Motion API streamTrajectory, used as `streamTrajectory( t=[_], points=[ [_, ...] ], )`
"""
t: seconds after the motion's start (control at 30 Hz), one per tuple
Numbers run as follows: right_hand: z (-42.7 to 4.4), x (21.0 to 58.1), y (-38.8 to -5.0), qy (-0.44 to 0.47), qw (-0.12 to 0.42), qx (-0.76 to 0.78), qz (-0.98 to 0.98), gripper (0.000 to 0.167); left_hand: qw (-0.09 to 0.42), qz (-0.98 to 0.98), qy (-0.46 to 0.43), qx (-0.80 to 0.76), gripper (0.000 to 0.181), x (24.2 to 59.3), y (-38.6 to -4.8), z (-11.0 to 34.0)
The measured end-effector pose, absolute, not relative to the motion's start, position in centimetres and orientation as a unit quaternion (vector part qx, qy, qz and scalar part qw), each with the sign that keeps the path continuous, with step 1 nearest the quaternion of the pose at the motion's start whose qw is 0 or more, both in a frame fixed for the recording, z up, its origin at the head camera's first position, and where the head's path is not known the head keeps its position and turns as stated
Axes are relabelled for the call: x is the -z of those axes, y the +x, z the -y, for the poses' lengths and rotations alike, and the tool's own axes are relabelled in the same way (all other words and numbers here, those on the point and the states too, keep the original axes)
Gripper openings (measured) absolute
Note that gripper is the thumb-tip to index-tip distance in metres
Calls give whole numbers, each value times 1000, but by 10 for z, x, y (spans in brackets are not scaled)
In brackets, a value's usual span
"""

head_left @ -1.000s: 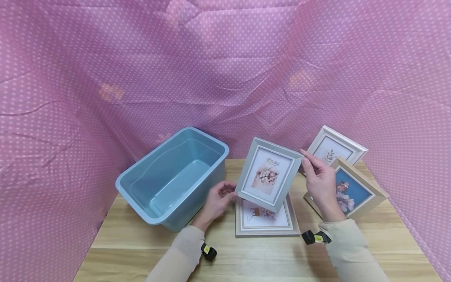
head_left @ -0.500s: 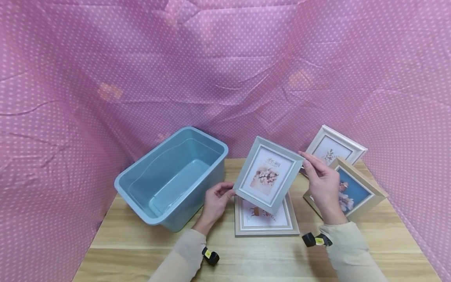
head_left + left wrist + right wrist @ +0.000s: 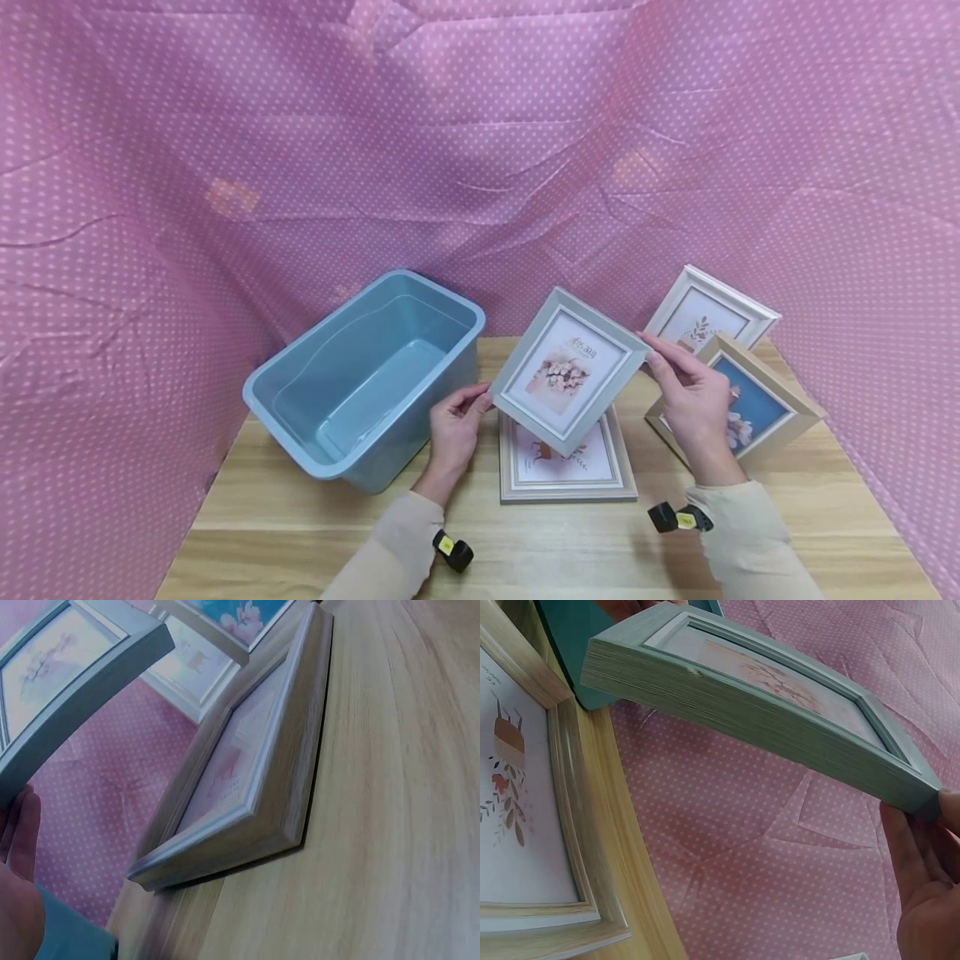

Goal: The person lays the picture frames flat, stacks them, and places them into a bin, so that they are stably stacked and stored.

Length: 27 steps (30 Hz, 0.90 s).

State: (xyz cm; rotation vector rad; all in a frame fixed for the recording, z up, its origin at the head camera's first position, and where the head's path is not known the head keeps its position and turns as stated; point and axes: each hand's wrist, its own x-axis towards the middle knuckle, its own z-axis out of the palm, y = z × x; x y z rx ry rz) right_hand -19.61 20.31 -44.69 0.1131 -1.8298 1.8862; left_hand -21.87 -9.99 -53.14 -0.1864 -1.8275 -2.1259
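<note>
Between both hands, a grey-green picture frame (image 3: 564,367) with a flower print is held tilted in the air. The left hand (image 3: 454,429) pinches its left corner, thumb in front. At the opposite corner the right hand (image 3: 693,400) pinches it between thumb and fingers; the right wrist view shows this grip on the green frame (image 3: 780,712) from the side. Underneath, a beige picture frame (image 3: 567,493) with a deer print lies flat on the table, partly covered in the head view. The same deer-print frame (image 3: 289,787) shows close up in the left wrist view, apart from the held one.
A blue-grey plastic tub (image 3: 360,392) stands left of the left hand, nothing visible inside. Behind the right hand are a white picture frame (image 3: 757,312) and a tan one with a blue print (image 3: 765,404). Pink dotted cloth (image 3: 480,167) hangs around the wooden table (image 3: 555,554).
The held picture frame has turned slightly clockwise: its left corner and the left hand have risen a little, while the right hand has come down slightly. The other frames and tub stay put.
</note>
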Motion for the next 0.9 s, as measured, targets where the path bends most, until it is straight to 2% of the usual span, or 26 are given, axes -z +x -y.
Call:
streamTrajectory(
  t=[0.47, 0.9],
  points=[
    [-207, 456, -191, 80, 285, -715, 634, 27, 214, 638, -82, 735, 18, 529, -219, 98],
    [-213, 462, -183, 46, 279, -689, 667, 26, 207, 593, -45, 777, 22, 526, -220, 95]
  ],
)
